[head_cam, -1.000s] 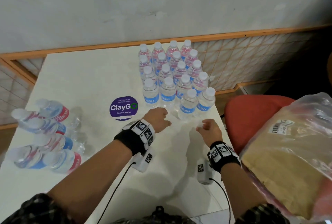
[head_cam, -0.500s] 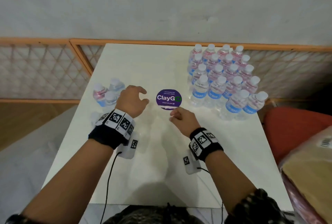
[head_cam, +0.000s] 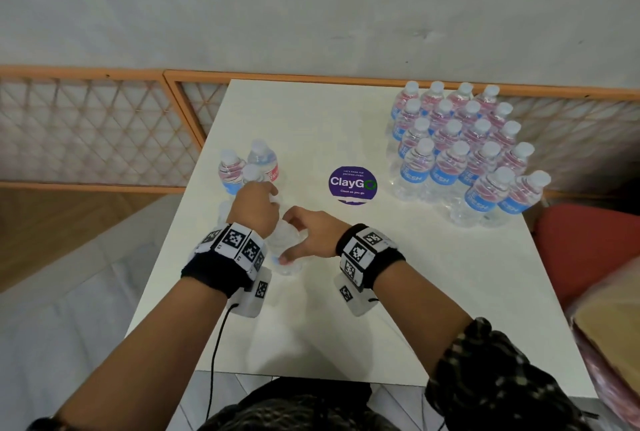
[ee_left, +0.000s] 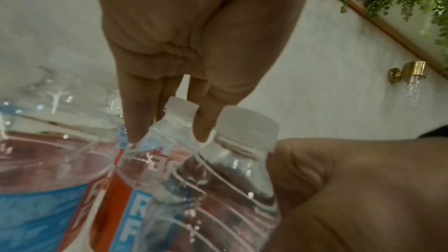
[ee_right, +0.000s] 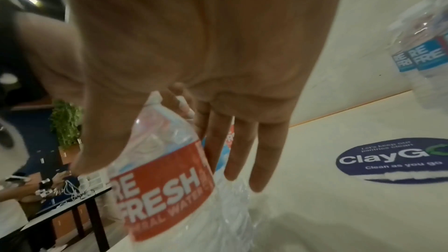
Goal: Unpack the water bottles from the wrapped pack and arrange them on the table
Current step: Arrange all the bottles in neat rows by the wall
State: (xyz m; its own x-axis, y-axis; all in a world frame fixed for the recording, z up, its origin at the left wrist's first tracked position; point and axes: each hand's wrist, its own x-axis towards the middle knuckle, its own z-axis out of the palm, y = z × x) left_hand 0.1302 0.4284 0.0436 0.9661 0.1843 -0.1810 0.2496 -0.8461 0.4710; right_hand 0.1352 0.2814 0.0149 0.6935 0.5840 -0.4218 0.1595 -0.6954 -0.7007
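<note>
1. Sticker (head_cam: 352,185), round, purple, flat on white counter (head_cam: 433,292), sits btw small bottle group (head_cam: 232,171) at left and big block of bottles (head_cam: 460,157) at right, w/ white caps.
2. Red chair (head_cam: 588,240) just beside counter's right edge; lattice rail (head_cam: 86,126) behind.
3. Left hand (head_cam: 254,207) covers near-left bottles; fingers (ee_left: 135,114) down round a cap (ee_left: 180,106).
4. Right hand (head_cam: 311,235) curls round clear ribbed bottle (ee_right: 157,179), red label, on counter.
</note>
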